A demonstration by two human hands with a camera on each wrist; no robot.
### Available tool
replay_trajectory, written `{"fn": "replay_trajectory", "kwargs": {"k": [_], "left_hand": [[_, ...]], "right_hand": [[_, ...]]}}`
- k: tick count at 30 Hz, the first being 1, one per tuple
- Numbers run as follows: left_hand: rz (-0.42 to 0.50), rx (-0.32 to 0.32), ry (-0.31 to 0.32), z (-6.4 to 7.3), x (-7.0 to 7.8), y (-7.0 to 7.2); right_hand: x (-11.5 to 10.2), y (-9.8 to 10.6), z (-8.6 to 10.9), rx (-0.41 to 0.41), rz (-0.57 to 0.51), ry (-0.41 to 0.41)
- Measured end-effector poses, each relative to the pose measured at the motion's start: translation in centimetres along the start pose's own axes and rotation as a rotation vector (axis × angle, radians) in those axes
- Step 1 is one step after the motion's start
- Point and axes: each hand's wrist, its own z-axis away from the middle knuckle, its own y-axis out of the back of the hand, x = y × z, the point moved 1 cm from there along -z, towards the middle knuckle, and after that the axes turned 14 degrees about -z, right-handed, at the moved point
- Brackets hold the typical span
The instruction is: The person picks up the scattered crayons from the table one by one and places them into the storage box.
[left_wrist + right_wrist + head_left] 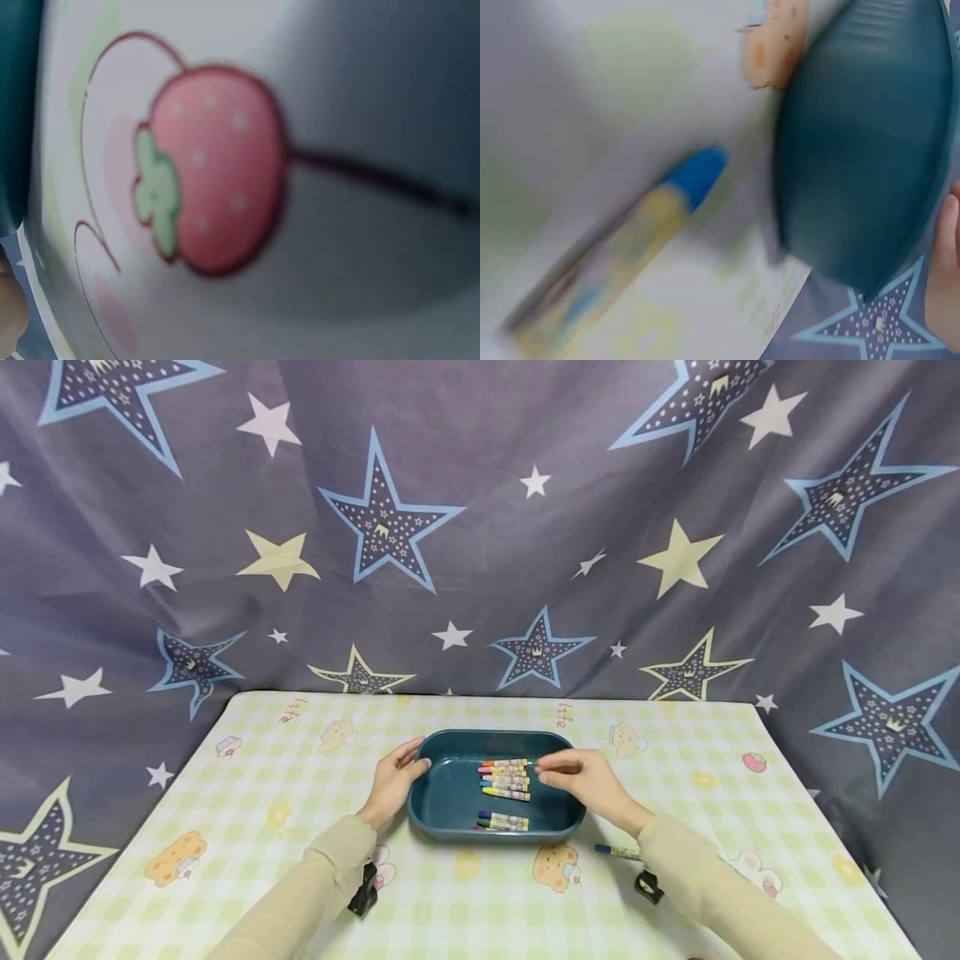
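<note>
A dark teal tray [450, 797] with rounded ends stands on the table. Several crayons [506, 782] in printed wrappers lie side by side inside it, and a smaller group of crayons [504, 821] lies nearer its front wall. My left hand [390, 781] grips the tray's left rim, thumb over the edge. Over the right part of the tray, my right hand [588, 781] has its fingers loosely bent, fingertips right at the ends of the upper crayons; nothing shows held in them. A blue-tipped crayon [630, 255] lies on the tablecloth by my right forearm.
The table has a green-checked cloth [247, 860] printed with cartoon figures. A grey curtain with stars [480, 527] hangs behind it. Black wrist devices [364, 892] sit under both sleeves. A small red thing peeks in at the bottom edge of the head view.
</note>
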Motion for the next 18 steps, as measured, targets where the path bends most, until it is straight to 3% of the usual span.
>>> {"fn": "replay_trajectory", "kwargs": {"k": [10,18], "left_hand": [[0.017,-0.001,0.009,0.0,0.2,0.0],[0.006,0.000,0.009,0.0,0.1,0.1]], "right_hand": [[0.6,4.9,4.3,0.085,0.031,-0.003],[3.3,7.5,6.7,0.038,0.031,-0.016]]}}
